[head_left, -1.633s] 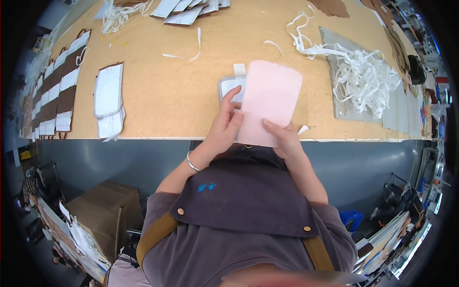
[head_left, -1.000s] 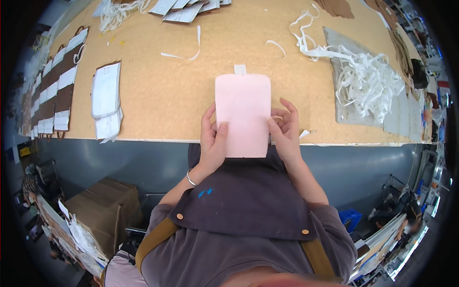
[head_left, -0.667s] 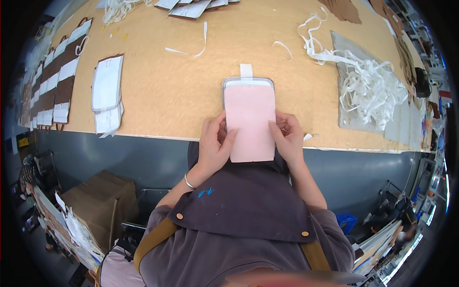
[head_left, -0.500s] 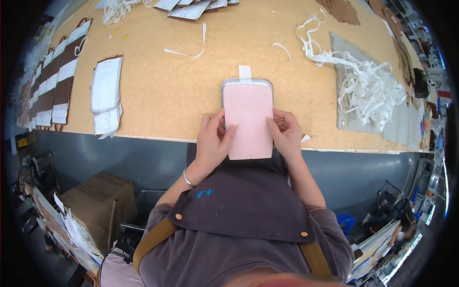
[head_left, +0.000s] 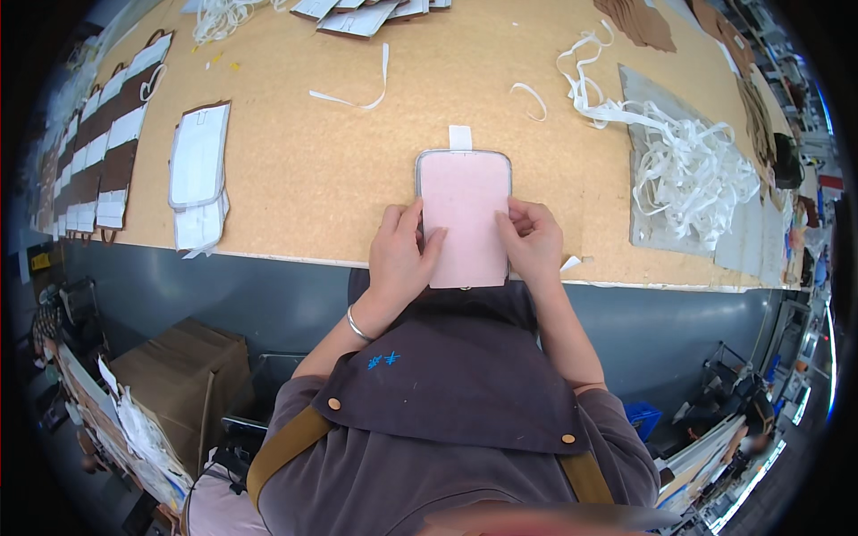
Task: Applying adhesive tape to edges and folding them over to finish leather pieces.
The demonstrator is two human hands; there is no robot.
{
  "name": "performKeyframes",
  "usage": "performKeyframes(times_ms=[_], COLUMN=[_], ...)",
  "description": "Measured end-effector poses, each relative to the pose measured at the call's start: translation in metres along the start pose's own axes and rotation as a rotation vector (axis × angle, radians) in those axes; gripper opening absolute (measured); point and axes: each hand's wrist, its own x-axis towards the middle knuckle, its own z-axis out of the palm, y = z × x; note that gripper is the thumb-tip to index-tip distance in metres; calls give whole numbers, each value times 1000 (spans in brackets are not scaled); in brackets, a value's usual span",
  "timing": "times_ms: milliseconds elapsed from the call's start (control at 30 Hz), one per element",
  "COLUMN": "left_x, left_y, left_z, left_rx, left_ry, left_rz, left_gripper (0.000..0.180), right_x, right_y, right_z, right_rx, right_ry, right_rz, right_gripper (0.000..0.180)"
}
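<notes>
A pink rectangular sheet [head_left: 465,214] with rounded top corners lies over a grey-edged panel [head_left: 418,171] at the table's front edge. From the panel's top a short white tab [head_left: 459,138] sticks out. My left hand [head_left: 399,255] grips the left side, thumb on the pink face and fingers bent behind. On the right side my right hand [head_left: 536,246] pinches in the same way, thumb on top. The lower end of the sheet hangs past the table edge above my dark apron. Most of the panel beneath is hidden by the pink sheet.
Left on the table lie a pair of white, grey-edged panels [head_left: 198,161] and rows of brown-and-white pieces [head_left: 121,147]. White tape is heaped [head_left: 693,174] on a grey sheet at right. Stacked panels [head_left: 362,16] lie at the back. A large brown box [head_left: 183,380] stands below left.
The pink sheet has slid up over the panel, so its top now sits close under the panel's grey edge. Both hands keep their hold.
</notes>
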Motion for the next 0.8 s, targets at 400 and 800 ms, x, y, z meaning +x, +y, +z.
performKeyframes(times_ms=[400,800], left_x=[-2,8], left_y=[0,2], left_z=[0,-7], left_rx=[77,70], left_ry=[33,-41], left_rz=[17,-102], left_gripper=[43,43], right_x=[0,8], right_y=[3,15], right_z=[0,-3], right_rx=[-31,-31], right_ry=[10,-72], right_rz=[-10,52], right_gripper=[25,31])
